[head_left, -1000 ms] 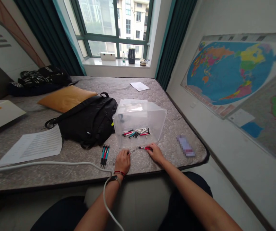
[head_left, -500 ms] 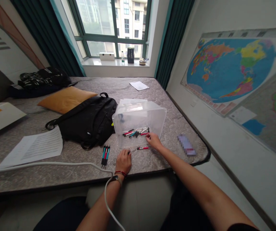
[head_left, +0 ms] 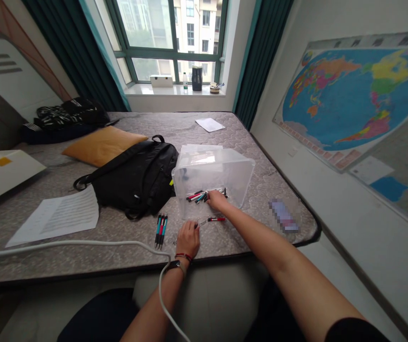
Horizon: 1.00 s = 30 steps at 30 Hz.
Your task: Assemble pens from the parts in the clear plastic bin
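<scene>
A clear plastic box (head_left: 241,178) lies on its side with its open mouth toward me. Inside is a loose pile of pens (head_left: 197,196), red, white, teal and black. My right hand (head_left: 217,200) reaches into the box, its fingers bent together at the pile; the fingertips are partly hidden. My left hand (head_left: 188,237) rests on the mattress before the box with curled fingers, and a small dark end shows beside them. A red pen (head_left: 216,219) lies between the box and me. Left of my left hand, several teal and red pens (head_left: 161,230) lie side by side.
A black backpack (head_left: 136,180) stands left of the box, with a yellow cushion (head_left: 106,145) behind it. Printed paper (head_left: 56,216) lies further left. A white cable (head_left: 118,242) crosses the front and my left forearm. A blurred-out item (head_left: 284,216) lies at right on the mattress (head_left: 118,266).
My right hand has moved left from the right end of the pen pile to its middle. My left hand stays in place on the mattress. The view has shifted slightly.
</scene>
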Tool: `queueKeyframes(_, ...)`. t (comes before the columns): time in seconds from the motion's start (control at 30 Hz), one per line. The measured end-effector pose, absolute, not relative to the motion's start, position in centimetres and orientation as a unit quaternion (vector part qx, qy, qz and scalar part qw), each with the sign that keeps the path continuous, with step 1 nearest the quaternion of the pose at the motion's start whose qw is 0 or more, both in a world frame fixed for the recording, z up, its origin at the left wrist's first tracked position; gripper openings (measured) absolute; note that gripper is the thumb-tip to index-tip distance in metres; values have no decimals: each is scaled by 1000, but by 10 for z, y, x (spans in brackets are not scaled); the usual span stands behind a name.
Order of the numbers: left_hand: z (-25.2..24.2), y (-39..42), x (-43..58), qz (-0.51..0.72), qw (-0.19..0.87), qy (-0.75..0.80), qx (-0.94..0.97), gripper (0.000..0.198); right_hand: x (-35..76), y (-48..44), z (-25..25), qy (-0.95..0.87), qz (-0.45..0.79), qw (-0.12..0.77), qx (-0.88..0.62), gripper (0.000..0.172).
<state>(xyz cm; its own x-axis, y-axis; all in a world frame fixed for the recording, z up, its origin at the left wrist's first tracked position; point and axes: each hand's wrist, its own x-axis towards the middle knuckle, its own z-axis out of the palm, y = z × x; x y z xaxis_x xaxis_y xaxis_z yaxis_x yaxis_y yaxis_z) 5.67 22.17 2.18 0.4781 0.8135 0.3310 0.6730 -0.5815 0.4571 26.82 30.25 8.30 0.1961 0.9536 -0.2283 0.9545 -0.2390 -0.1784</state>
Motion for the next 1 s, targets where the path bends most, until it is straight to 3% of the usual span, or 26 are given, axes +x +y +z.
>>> queueKeyframes(0.23,22,222,57,265,134,440,848,22,259,303,91,674,-127,16,728,29)
queueKeyframes(1.0,25,221,57,267,137,442,845,23,254,330,91,737,-106,64,664,33)
